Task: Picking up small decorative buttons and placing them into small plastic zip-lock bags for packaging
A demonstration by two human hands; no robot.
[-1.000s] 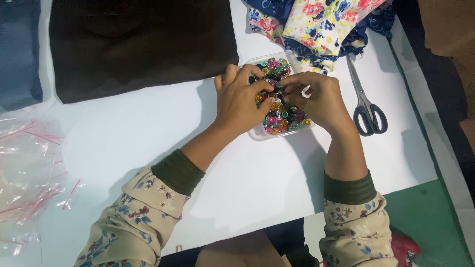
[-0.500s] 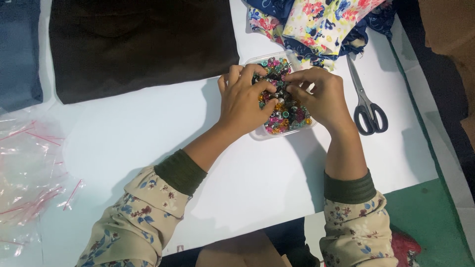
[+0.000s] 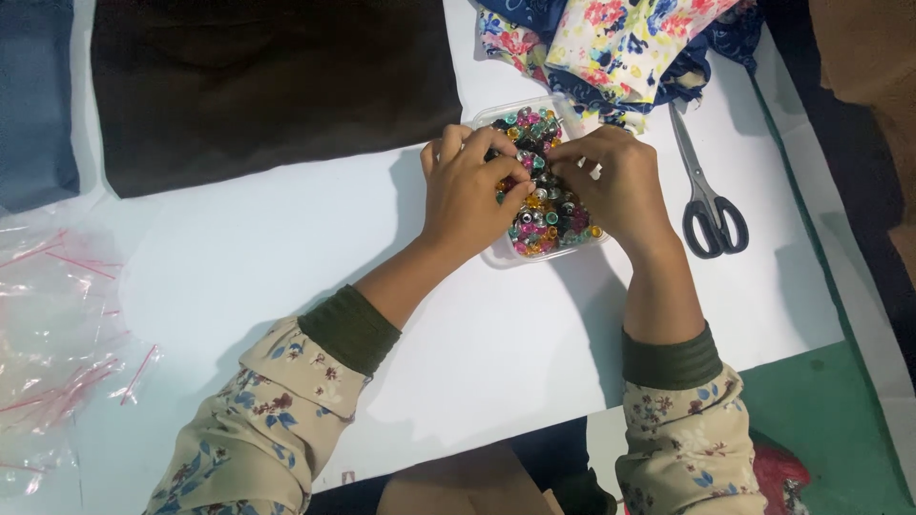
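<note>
Your left hand (image 3: 468, 191) and right hand (image 3: 615, 181) meet over the clear tub of coloured beads (image 3: 544, 205), fingertips pinched together among them.

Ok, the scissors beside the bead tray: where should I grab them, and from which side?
Probably take the scissors by the dark handle loops, which lie at the near end and point toward the person. Come in from the near right, beside the right hand; the blade tips run up under the floral cloth, so that end is crowded.

bead tray (image 3: 504, 256) half under hands
</note>
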